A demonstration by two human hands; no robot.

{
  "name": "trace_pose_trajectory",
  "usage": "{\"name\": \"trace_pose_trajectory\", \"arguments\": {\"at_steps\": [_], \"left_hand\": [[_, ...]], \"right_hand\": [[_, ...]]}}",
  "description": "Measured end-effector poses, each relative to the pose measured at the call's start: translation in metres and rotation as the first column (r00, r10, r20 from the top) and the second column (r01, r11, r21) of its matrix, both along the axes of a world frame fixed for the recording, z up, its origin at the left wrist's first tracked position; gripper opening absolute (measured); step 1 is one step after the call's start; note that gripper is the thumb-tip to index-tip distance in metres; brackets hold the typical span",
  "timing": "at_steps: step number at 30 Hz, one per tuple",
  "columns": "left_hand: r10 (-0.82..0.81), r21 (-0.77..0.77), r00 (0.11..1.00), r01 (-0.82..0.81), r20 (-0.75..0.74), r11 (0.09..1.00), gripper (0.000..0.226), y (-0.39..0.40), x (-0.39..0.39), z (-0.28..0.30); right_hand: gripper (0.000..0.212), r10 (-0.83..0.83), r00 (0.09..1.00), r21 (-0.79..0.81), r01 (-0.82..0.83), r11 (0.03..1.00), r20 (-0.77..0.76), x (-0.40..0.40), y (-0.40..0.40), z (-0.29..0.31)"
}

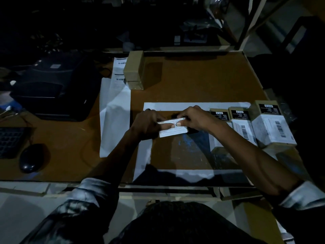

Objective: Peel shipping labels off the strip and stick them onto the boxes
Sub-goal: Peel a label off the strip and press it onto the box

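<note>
In dim light both my hands meet over the middle of the brown table (193, 81). My left hand (146, 125) grips the left end of a small box with a white shipping label (173, 132) on it. My right hand (196, 118) pinches the label's upper edge, its thumb lying on the paper. The box beneath is mostly hidden by the label and fingers. Labelled boxes (272, 127) stand in a row at the right. A strip of labels (119, 71) runs from the black printer (54, 88) at the left.
A plain cardboard box (134, 70) stands at the back centre. White backing sheets (114, 120) lie left of my hands and a white paper frame (193, 105) surrounds them. A mouse (30, 158) and keyboard (9, 141) sit at the left edge.
</note>
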State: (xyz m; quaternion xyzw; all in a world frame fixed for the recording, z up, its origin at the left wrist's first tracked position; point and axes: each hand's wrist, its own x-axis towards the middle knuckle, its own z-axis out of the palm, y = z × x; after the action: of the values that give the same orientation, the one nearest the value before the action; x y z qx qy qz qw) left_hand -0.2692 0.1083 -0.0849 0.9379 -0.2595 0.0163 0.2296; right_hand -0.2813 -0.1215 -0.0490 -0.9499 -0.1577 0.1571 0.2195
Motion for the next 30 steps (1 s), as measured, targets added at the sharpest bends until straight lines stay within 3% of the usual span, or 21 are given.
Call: {"name": "trace_pose_trajectory", "arguments": {"at_steps": [3, 7, 10, 15, 17, 20, 23, 25, 30], "left_hand": [[0.040, 0.112, 0.998, -0.034, -0.054, 0.993, 0.079, -0.002, 0.008, 0.004], [-0.006, 0.192, 1.000, 0.005, 0.007, 0.981, 0.072, -0.002, 0.015, 0.002], [-0.042, 0.215, 0.999, 0.037, 0.020, 0.976, 0.081, -0.001, 0.018, 0.002], [0.031, 0.303, 0.999, -0.042, 0.040, 0.952, 0.098, -0.002, 0.021, 0.007], [0.100, 0.274, 0.994, -0.110, 0.053, 0.955, 0.090, 0.000, 0.017, 0.004], [0.141, 0.092, 0.989, -0.137, -0.048, 0.986, 0.081, 0.002, 0.006, -0.009], [0.102, 0.011, 0.995, -0.101, -0.023, 0.995, 0.066, 0.001, -0.001, -0.014], [0.049, 0.001, 0.998, -0.049, 0.039, 0.999, 0.067, 0.008, -0.003, -0.012], [-0.101, -0.146, 0.992, 0.090, -0.071, 0.985, 0.059, 0.027, 0.004, -0.019]], "right_hand": [[0.035, 0.057, 0.997, -0.015, -0.058, 0.998, -0.051, 0.004, -0.003, -0.001], [0.042, 0.074, 0.991, -0.014, -0.076, 0.997, -0.111, 0.013, -0.002, 0.003], [0.043, 0.072, 0.985, -0.010, -0.074, 0.997, -0.154, 0.021, -0.003, 0.004], [0.046, -0.058, 0.977, 0.066, 0.073, 0.995, -0.206, 0.026, 0.001, 0.002], [0.056, -0.145, 0.977, 0.051, 0.154, 0.987, -0.155, 0.023, 0.005, -0.002], [0.071, -0.307, 0.951, -0.072, 0.309, 0.948, 0.026, -0.006, 0.017, -0.011], [0.068, -0.266, 0.934, -0.178, 0.311, 0.933, 0.239, -0.052, 0.045, -0.034], [0.062, -0.289, 0.914, -0.176, 0.346, 0.922, 0.285, -0.073, 0.057, -0.049], [0.066, -0.463, 0.817, -0.127, 0.529, 0.839, 0.344, -0.086, 0.054, -0.058]]}}
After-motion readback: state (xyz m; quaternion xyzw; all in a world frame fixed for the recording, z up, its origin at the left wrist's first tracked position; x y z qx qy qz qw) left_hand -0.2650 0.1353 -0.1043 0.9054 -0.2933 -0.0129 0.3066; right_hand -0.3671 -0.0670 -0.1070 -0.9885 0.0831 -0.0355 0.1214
